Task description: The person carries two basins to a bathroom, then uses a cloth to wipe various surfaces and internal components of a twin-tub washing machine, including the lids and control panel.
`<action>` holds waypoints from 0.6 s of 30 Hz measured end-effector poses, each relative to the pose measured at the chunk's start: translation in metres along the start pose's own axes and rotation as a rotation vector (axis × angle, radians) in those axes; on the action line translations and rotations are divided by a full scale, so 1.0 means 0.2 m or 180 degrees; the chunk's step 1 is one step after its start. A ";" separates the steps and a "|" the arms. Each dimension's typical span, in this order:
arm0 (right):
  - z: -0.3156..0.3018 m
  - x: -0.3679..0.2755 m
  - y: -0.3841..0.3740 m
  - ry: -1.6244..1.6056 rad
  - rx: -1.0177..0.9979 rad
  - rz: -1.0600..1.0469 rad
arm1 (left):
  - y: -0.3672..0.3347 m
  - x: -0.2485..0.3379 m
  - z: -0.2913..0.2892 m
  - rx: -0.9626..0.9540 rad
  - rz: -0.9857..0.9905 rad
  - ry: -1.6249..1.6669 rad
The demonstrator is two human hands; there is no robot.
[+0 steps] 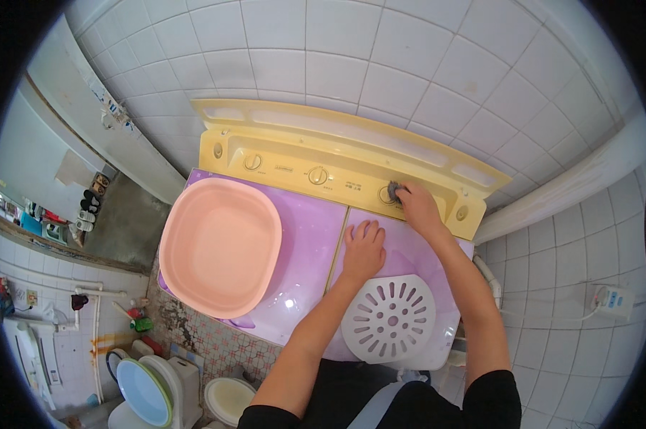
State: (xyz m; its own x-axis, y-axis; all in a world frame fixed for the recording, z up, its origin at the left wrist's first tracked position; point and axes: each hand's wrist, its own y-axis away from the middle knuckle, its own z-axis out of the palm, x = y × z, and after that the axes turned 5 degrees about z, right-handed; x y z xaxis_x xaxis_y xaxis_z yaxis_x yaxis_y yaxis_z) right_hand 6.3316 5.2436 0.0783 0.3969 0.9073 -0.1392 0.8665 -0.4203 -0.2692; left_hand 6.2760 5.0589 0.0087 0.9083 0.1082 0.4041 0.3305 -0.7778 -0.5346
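Note:
A twin-tub washing machine with a yellow control panel (pixel 284 169) and purple lids (pixel 305 261) stands against the wall. Pinched in my right hand (pixel 417 204) is a small grey scrubbing pad (pixel 394 191), pressed against the rightmost dial, which it partly hides. My left hand (pixel 364 249) rests on the right lid with its fingers apart and nothing in them. Close below that hand lies a white slotted plastic disc (pixel 390 319). Two more yellow dials, a left one (pixel 253 162) and a middle one (pixel 318 175), sit along the panel.
A peach plastic basin (pixel 219 247) covers much of the left lid. A white pipe (pixel 566 182) runs by the machine's right side, near a wall socket with a plug (pixel 612 301). At lower left are a toilet (pixel 183 379), a blue basin (pixel 144 392) and a pale bucket (pixel 229 400).

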 end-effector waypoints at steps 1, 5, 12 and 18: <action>0.01 -0.01 -0.02 0.0029 0.0438 -0.0180 | -0.01 0.00 0.00 0.0004 0.0006 0.0037; 0.12 -0.11 -0.05 -0.0073 -0.0054 -0.0169 | -0.01 0.00 0.01 -0.0112 -0.0088 0.0083; 0.22 -0.21 -0.17 -0.0186 -0.0348 -0.0300 | 0.00 0.00 0.01 -0.0053 -0.0091 0.0105; 0.34 -0.32 -0.22 -0.0356 -0.0240 -0.0629 | 0.01 0.00 0.00 -0.0135 -0.0174 0.0149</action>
State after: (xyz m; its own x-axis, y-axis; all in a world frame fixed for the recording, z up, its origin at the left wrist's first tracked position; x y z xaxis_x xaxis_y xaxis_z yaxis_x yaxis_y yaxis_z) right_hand 6.2471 5.2038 0.0345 0.1851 0.9628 -0.1966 0.9458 -0.2289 -0.2304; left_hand 6.2759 5.0572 0.0074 0.8758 0.1230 0.4668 0.3673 -0.7972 -0.4792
